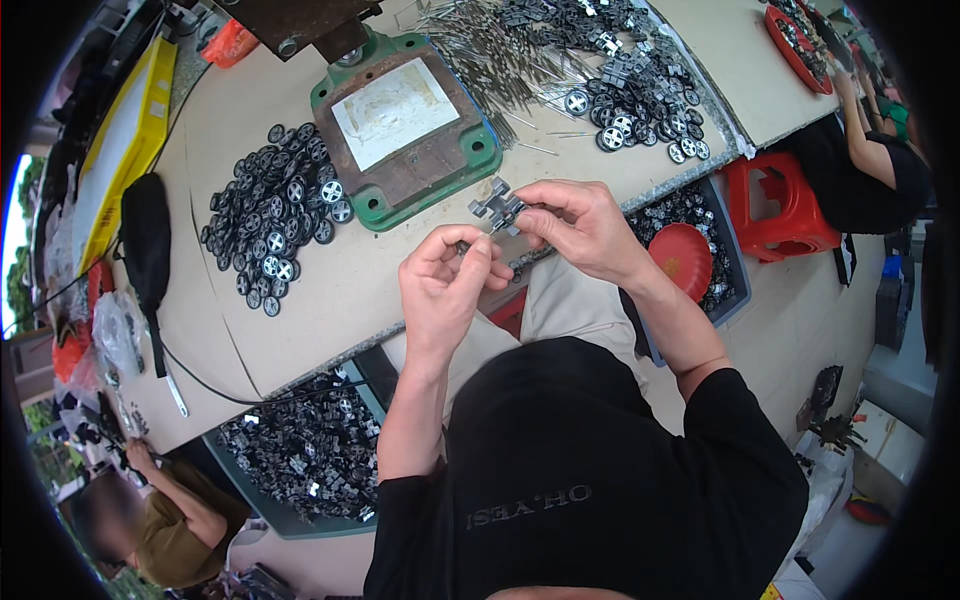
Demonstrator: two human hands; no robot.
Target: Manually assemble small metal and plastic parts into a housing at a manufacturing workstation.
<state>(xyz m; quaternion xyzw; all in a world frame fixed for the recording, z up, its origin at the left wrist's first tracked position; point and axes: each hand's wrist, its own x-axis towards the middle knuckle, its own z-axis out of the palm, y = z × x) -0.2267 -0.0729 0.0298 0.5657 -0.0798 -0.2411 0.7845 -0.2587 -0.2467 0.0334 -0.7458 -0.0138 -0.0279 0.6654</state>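
My right hand (585, 228) pinches a small grey-and-black plastic toy car chassis (498, 207) above the table's front edge. Just to its left, my left hand (440, 285) is closed, thumb against fingers, on a thin metal axle (495, 229) whose end meets the chassis. A small dark piece shows between the left fingers; I cannot make out its kind. Behind my hands stands a press with a green base (400, 205) and a pale plate (393, 113). Black toy wheels with silver spokes (275, 215) lie heaped left of it.
Loose metal axles (500, 60) and more chassis and wheels (640, 95) spread right of the press. Bins of parts (300, 450) (735, 290) stand below the table edge, the right one holding a red dish (682, 262). A red stool (780, 205) and other people are nearby.
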